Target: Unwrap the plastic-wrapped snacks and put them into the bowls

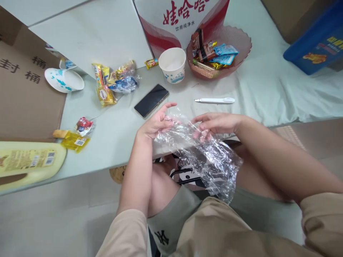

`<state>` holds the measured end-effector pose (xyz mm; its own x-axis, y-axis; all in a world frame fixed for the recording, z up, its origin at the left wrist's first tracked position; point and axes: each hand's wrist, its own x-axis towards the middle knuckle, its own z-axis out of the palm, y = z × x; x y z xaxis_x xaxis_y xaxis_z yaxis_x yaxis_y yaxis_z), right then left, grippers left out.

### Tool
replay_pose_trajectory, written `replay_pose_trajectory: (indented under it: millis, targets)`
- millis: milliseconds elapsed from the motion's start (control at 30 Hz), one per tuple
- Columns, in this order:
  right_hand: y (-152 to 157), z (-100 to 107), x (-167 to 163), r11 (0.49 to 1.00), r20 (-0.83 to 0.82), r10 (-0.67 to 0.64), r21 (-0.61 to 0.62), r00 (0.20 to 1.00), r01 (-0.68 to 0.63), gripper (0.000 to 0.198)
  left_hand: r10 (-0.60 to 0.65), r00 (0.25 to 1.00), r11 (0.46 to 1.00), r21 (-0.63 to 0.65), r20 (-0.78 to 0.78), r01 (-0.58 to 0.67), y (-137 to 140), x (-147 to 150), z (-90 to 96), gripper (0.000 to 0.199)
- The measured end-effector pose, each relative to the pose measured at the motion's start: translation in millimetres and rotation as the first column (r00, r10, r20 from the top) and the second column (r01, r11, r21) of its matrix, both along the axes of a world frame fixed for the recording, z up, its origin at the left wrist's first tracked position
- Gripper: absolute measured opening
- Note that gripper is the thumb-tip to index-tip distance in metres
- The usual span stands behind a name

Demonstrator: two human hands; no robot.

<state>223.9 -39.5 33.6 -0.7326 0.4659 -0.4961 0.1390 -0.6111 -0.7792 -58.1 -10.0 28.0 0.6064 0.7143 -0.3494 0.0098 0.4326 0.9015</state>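
A crumpled clear plastic bag (206,157) hangs from both my hands over the table's near edge and down to my lap. My left hand (157,123) grips its upper left part, fingers partly spread. My right hand (217,123) pinches its upper right part. A black phone (151,100) lies just beyond my left hand. A white utility knife (214,100) lies just beyond my right hand.
A white paper cup (173,65) and a pink bowl (243,46) of snack packets stand at the back by a red-and-white carton (182,18). Loose snack packets (115,82) lie at left, with a tipped cup (64,80), cardboard (24,89) and a yellow bottle (29,162).
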Motion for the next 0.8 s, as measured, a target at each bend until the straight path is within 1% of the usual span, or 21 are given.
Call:
replay_pose_trajectory:
  millis: [67, 100, 133, 200, 267, 300, 367, 433, 467, 500, 533, 600, 633, 667, 733, 800]
  targets:
    - [-6.3, -0.2, -10.9, 0.993, -0.039, 0.054, 0.111, 0.998, -0.05, 0.032, 0.023, 0.999, 1.0, 0.008, 0.036, -0.024, -1.7, 0.5, -0.5, 0.094]
    - [-8.9, 0.7, -15.4, 0.986, -0.078, 0.055, 0.163, 0.995, -0.042, 0.027, 0.052, 0.998, 0.999, 0.014, 0.046, -0.052, -1.6, 0.5, -1.8, 0.092]
    - [-11.0, 2.0, -19.1, 0.979, -0.126, 0.04, 0.205, 0.991, -0.014, 0.026, 0.092, 0.994, 0.995, 0.02, 0.052, -0.093, -0.9, 0.7, -3.4, 0.09]
    - [-13.5, 4.7, -24.6, 0.964, -0.213, -0.035, 0.251, 0.976, 0.089, 0.031, 0.187, 0.98, 0.982, 0.011, 0.064, -0.188, 1.1, 2.6, -6.6, 0.082]
    - [-13.9, 5.6, -28.1, 0.933, -0.251, -0.172, 0.268, 0.953, 0.239, 0.035, 0.252, 0.964, 0.968, -0.028, 0.088, -0.25, 1.8, 7.6, -7.7, 0.079]
    - [-13.3, 5.2, -29.3, 0.903, -0.243, -0.262, 0.278, 0.934, 0.326, 0.036, 0.265, 0.958, 0.964, -0.056, 0.106, -0.26, 1.2, 11.2, -7.2, 0.08]
    - [-11.0, 2.9, -30.7, 0.821, -0.182, -0.44, 0.317, 0.879, 0.476, 0.037, 0.242, 0.96, 0.968, -0.101, 0.142, -0.229, -2.3, 19.5, -4.7, 0.081]
    - [-8.1, 0.1, -30.7, 0.745, -0.105, -0.567, 0.357, 0.817, 0.564, 0.038, 0.194, 0.973, 0.978, -0.095, 0.121, -0.183, -6.7, 27.5, -2.8, 0.068]
    - [-6.7, -1.1, -30.3, 0.724, -0.075, -0.606, 0.36, 0.792, 0.588, 0.039, 0.184, 0.98, 0.981, -0.075, 0.08, -0.179, -8.4, 30.7, -2.8, 0.059]
    - [-5.6, -2.1, -29.7, 0.717, -0.051, -0.628, 0.348, 0.776, 0.604, 0.038, 0.191, 0.981, 0.981, -0.047, 0.022, -0.19, -9.4, 33.3, -3.8, 0.048]
    - [-4.6, -2.8, -28.9, 0.722, -0.033, -0.636, 0.327, 0.771, 0.61, 0.036, 0.213, 0.976, 0.977, -0.015, -0.043, -0.214, -9.7, 35.2, -5.5, 0.038]
    - [-3.3, -3.8, -27.6, 0.746, 0.005, -0.627, 0.291, 0.779, 0.599, 0.031, 0.278, 0.948, 0.961, 0.047, -0.152, -0.274, -8.5, 37.0, -10.2, 0.023]
    - [-2.9, -4.3, -27.1, 0.756, 0.027, -0.62, 0.287, 0.784, 0.588, 0.028, 0.306, 0.933, 0.952, 0.08, -0.19, -0.296, -7.5, 36.9, -12.5, 0.019]
    - [-2.7, -4.8, -26.9, 0.758, 0.048, -0.62, 0.294, 0.783, 0.582, 0.026, 0.325, 0.921, 0.945, 0.116, -0.215, -0.307, -6.6, 36.1, -14.2, 0.019]
    - [-2.9, -5.4, -27.0, 0.746, 0.064, -0.632, 0.324, 0.773, 0.583, 0.028, 0.343, 0.912, 0.935, 0.173, -0.224, -0.309, -6.5, 33.0, -14.9, 0.024]
    - [-4.4, -5.2, -27.4, 0.713, 0.01, -0.645, 0.37, 0.765, 0.596, 0.036, 0.357, 0.918, 0.925, 0.204, -0.175, -0.321, -9.3, 28.3, -11.4, 0.032]
